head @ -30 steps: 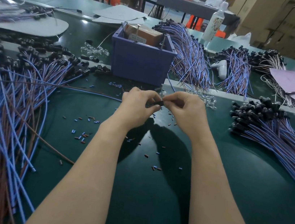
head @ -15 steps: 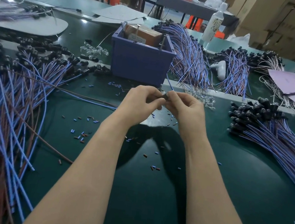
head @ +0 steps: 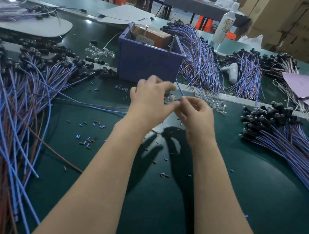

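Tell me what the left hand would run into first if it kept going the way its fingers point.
Most likely the front wall of the blue bin: the left hand points away from the person, straight at it. The gap between them is hard to judge.

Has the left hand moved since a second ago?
Yes. The left hand has shifted up and away from the person, toward the blue bin; its fingers now overlap the bin's lower edge in view.

You face a green bench (head: 258,191) | grey table (head: 195,5) top centre | orange stools (head: 203,23) beneath | cardboard boxes (head: 302,22) upper right
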Tool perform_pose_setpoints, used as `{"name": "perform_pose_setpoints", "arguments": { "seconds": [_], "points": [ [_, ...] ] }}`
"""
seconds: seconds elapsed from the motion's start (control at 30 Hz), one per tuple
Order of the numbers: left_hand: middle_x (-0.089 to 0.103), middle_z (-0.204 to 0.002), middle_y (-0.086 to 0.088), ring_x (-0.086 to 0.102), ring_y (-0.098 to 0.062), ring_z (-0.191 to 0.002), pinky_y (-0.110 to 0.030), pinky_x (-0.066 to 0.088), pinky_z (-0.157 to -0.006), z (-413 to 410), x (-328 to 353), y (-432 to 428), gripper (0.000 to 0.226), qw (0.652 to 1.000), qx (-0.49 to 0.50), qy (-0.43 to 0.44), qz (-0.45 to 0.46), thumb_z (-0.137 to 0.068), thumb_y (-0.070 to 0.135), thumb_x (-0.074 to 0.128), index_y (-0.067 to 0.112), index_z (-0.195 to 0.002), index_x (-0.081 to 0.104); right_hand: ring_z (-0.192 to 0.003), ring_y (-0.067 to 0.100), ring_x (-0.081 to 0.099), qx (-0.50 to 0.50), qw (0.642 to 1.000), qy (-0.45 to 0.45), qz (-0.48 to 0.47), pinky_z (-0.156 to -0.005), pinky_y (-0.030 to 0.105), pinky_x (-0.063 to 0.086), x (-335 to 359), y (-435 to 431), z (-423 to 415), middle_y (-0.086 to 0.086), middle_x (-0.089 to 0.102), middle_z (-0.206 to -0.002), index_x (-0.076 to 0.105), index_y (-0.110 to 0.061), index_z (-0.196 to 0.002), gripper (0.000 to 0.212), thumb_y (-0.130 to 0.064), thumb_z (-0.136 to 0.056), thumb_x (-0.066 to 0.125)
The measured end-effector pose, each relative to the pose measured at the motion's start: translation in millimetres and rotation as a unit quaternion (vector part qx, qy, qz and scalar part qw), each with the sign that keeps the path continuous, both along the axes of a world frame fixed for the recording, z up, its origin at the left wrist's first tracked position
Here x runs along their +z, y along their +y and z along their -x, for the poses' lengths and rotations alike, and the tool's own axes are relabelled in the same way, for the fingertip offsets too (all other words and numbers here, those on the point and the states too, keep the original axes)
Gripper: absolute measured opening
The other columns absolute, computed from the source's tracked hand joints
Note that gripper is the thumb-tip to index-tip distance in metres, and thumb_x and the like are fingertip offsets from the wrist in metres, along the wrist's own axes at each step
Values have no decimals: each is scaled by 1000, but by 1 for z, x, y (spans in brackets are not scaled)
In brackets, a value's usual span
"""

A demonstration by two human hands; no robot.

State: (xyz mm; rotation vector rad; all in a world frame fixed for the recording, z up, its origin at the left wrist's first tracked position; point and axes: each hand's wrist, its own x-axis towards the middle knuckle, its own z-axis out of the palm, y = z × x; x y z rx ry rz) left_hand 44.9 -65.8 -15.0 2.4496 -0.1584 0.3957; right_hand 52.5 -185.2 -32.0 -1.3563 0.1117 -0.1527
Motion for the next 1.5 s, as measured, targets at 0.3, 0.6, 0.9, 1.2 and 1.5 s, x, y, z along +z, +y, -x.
{"name": "perform_pose_setpoints", "arguments": {
  "seconds": [0.3, 0.6, 0.9, 1.2, 1.5],
  "points": [
    [57, -49, -2, 35, -6, -33, -13, 28, -33, 6, -6, -15, 49, 771, -115, 397, 485, -94, 57, 39, 10, -101, 50, -46, 4, 58, -70, 974, 53, -207, -50, 14, 51, 10, -35, -2, -2, 62, -51, 58, -5, -79, 18, -6, -95, 52],
    [51, -47, 11, 40, 0, -42, -13, 34, -44, -16, -10, 14, 27, 720, -16, 38, 693, -100, 17, 45, 10, -79, 59, -48, 20, 40, -217, 949, 126, 193, -47, 22, 31, 4, -74, 0, 5, 44, -49, 46, -15, -58, 31, -16, -89, 52],
    [55, -43, 8, 44, 0, -38, -19, 40, -52, -19, -25, -3, 38, 915, -10, 38, 401, -98, 21, 51, 15, -61, 60, -103, 20, 61, 2, 863, -63, 502, -89, 27, 44, 17, -1, 2, 6, 69, -109, 67, -11, -112, 27, -26, -95, 53],
    [67, -85, -11, 65, -33, -89, -46, 51, -86, -18, -33, 1, 20, 923, 54, 27, 379, -97, 21, 51, 10, -82, 58, -88, 27, 67, 14, 965, -44, 259, -90, 48, 52, -13, 32, -8, 11, 70, -91, 69, -9, -94, 15, -6, -92, 55],
    [64, -78, 0, 64, -24, -85, -34, 48, -77, -15, -35, 2, 21, 932, 50, -13, 360, -100, 19, 44, 13, -86, 58, -68, 12, 61, -118, 992, 6, 51, -75, 29, 56, -12, 23, -10, 3, 59, -75, 48, -9, -92, 12, -8, -100, 39]
  ]
}}
